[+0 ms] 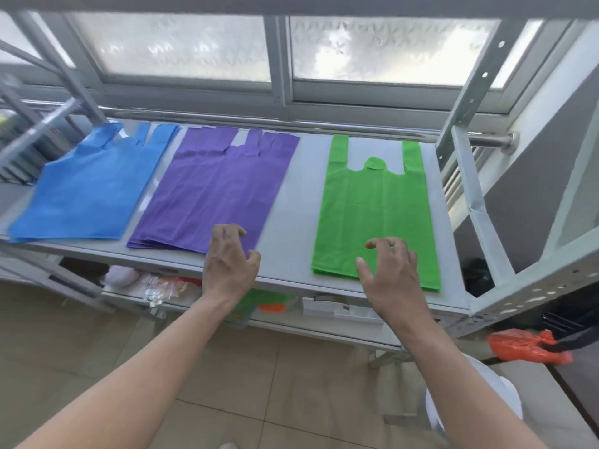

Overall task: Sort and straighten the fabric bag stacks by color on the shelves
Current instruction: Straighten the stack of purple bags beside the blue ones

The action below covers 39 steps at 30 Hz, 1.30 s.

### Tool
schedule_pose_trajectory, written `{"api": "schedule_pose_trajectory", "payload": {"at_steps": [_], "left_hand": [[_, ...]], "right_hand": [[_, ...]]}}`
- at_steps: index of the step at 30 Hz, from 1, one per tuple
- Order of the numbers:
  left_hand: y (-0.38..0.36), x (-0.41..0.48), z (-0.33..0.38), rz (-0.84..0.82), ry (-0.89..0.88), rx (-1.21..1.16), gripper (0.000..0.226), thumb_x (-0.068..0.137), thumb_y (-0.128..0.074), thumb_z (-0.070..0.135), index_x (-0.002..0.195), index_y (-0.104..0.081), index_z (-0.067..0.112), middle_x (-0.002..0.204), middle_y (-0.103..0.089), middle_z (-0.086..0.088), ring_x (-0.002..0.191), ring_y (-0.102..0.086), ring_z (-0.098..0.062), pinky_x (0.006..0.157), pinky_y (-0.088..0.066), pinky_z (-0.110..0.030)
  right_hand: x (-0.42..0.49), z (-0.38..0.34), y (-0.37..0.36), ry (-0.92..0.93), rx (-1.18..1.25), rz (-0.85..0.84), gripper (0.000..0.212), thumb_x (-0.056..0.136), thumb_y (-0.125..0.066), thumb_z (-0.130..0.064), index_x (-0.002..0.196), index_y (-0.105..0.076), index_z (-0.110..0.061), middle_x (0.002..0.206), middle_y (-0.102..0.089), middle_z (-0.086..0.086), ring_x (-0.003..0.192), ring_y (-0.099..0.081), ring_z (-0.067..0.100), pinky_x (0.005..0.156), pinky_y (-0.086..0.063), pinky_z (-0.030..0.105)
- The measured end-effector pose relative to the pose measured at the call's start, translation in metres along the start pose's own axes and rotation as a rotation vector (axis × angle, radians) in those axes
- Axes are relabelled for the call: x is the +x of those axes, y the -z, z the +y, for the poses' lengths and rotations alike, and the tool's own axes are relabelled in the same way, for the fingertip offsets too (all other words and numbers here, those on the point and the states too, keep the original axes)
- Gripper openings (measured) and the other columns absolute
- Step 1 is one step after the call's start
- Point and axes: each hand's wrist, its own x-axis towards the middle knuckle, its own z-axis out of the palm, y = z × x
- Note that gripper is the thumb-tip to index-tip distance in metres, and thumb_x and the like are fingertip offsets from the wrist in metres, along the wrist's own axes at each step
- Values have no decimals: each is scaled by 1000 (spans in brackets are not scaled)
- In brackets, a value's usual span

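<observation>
Hovering empty, fingers loosely curled — left hand [228, 265] over purple bags [214, 189], right hand [390, 270] over green bags [376, 202]. Blue bags [87, 189] lie apart.

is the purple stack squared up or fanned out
Fanned out. The purple stack shows several offset layer edges at its near-left corner, and its handles at the far end are staggered sideways rather than lying one on another.
</observation>
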Motion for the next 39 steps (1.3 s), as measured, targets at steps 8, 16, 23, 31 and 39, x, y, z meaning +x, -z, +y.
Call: {"api": "schedule_pose_trajectory", "payload": {"at_steps": [8,16,23,31,39], "left_hand": [[53,67,-130,65,167,207,28,90,-61,19,117,-63,13,127,-56,-15,123,-51,-37,106,-35,-49],[68,152,-190,-105,363,188,84,87,-72,50,144,-34,1,146,-38,-22,137,-40,-40,105,-43,-50],[80,181,-204,-287,327,-161,39,84,-72,23,120,-68,9,116,-71,-10,107,-66,-33,79,-49,-32],[77,154,-204,-565,164,-550,52,89,-74,15,138,-59,24,124,-71,6,112,-68,-18,104,-53,-39],[74,137,-190,-254,119,-179,70,76,-84,30,134,-45,18,128,-54,-4,109,-59,-24,96,-49,-39]], "right_hand": [[30,-124,-83,-90,130,-294,65,96,-66,-28,153,-40,-11,149,-47,19,134,-50,33,110,-37,34],[105,-220,-186,-299,21,-161,98,74,-80,-68,134,-43,0,131,-53,17,125,-57,37,92,-48,41],[127,-248,-190,-255,61,-179,64,71,-88,-56,109,-61,-13,114,-66,10,114,-61,35,90,-50,40],[80,-178,-164,-332,416,-133,45,73,-92,-32,109,-71,-16,99,-77,-2,88,-74,18,78,-61,37],[80,-125,-148,-328,453,-123,34,76,-85,-21,103,-64,-23,102,-77,-4,93,-75,20,92,-60,48]]}}
